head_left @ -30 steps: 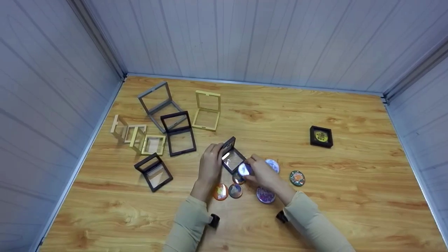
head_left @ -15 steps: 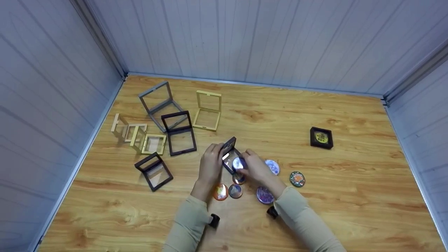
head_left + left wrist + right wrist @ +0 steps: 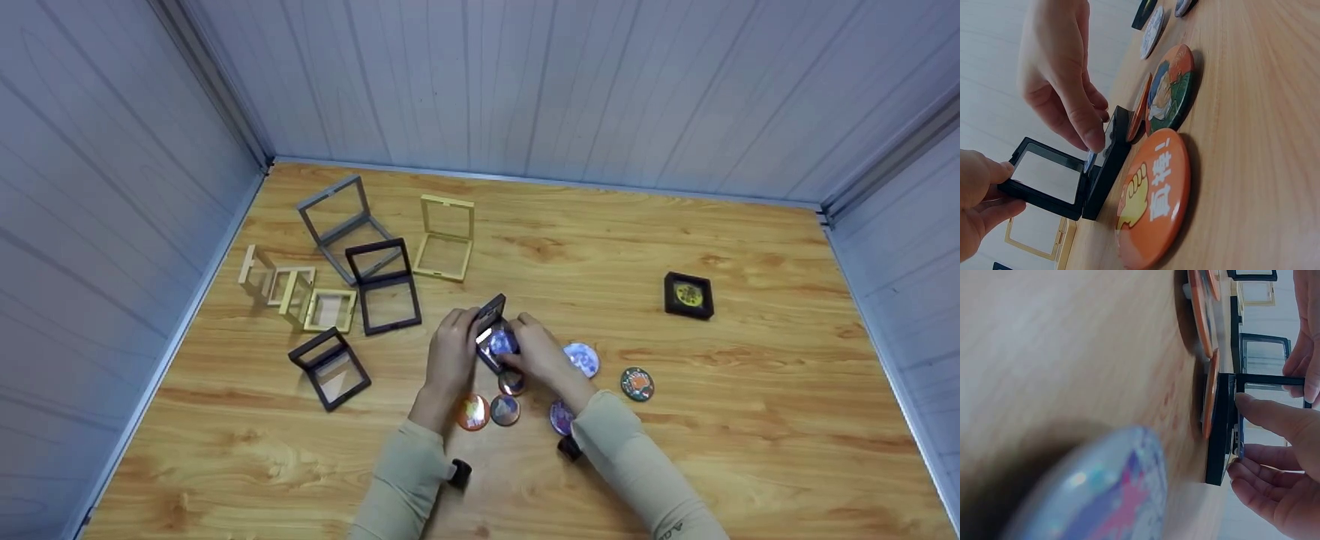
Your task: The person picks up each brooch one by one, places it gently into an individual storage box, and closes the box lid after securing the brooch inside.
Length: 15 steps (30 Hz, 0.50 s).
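A small black display frame (image 3: 1107, 175) stands hinged apart on the table in front of me, its clear-windowed lid tilted up. My left hand (image 3: 450, 349) grips the lid's edge, thumb on one side and fingers on the other. Between thumb and fingertips, my right hand (image 3: 541, 352) pinches a round blue-purple button badge (image 3: 501, 342) over the frame's lower half. In the left wrist view only a sliver of that badge shows beneath the fingers. Near the frame's front corner lie an orange badge with a fist (image 3: 1154, 197), a portrait badge (image 3: 1169, 90) and another orange-rimmed badge (image 3: 511, 383).
At left stand several hinged frames, among them a grey frame (image 3: 363, 193), a yellow frame (image 3: 441, 274) and a black frame (image 3: 390, 327). To the right lie a pale blue badge (image 3: 582, 360), a purple badge (image 3: 561, 418), a green badge (image 3: 637, 383) and a closed black frame (image 3: 688, 295).
My right hand has moved left with the badge, from the frame's right edge to over its lower half, and the badge's glare has faded. The left hand keeps its place on the lid.
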Available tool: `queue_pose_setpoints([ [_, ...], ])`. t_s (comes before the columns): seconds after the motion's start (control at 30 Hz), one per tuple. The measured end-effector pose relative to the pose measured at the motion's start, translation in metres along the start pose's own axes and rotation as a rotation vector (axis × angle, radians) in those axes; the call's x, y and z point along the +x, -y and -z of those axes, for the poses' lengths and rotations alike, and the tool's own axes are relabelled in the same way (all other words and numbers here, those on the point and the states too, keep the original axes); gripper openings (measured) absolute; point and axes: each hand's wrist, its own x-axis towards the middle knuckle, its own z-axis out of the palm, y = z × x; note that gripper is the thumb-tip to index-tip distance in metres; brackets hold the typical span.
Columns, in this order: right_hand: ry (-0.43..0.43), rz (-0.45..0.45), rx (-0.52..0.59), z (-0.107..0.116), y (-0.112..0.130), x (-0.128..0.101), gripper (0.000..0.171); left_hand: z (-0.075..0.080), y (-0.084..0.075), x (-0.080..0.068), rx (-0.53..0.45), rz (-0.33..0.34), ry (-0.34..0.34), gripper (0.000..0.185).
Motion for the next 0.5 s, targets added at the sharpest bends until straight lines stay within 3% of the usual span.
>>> queue_pose_setpoints([
  [0.5, -0.018, 0.025, -0.037, -0.0038, 0.0017, 0.0066, 0.039, 0.0, 0.0003, -0.0003, 0.013, -0.021, -0.015, 0.015],
])
